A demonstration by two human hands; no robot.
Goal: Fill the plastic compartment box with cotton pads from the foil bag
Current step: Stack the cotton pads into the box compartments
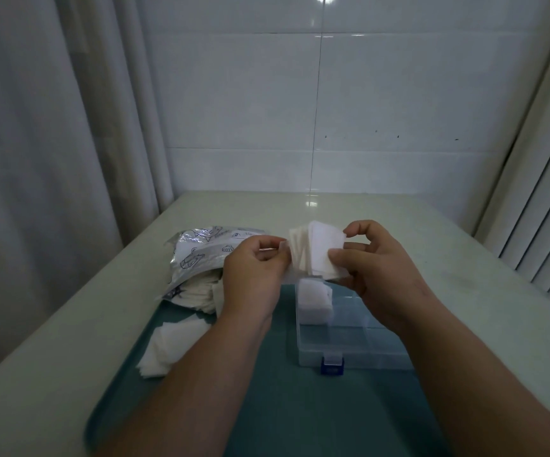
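A fanned stack of white cotton pads [318,250] is held in the air between both hands, above the far end of the clear plastic compartment box [349,341]. My left hand [255,272] pinches the stack's left edge and my right hand [375,268] pinches its right side. One far-left compartment of the box holds a pile of pads [314,301]; the other visible compartments look empty. The silver foil bag [201,255] lies to the left, open, with pads spilling from its mouth. A loose heap of pads [171,344] lies in front of the bag.
Everything sits on a teal tray [283,407] on a pale table [52,341]. The box has a blue latch [332,366] on its near edge. A curtain hangs at the left, a tiled wall stands behind, and blinds are at the right.
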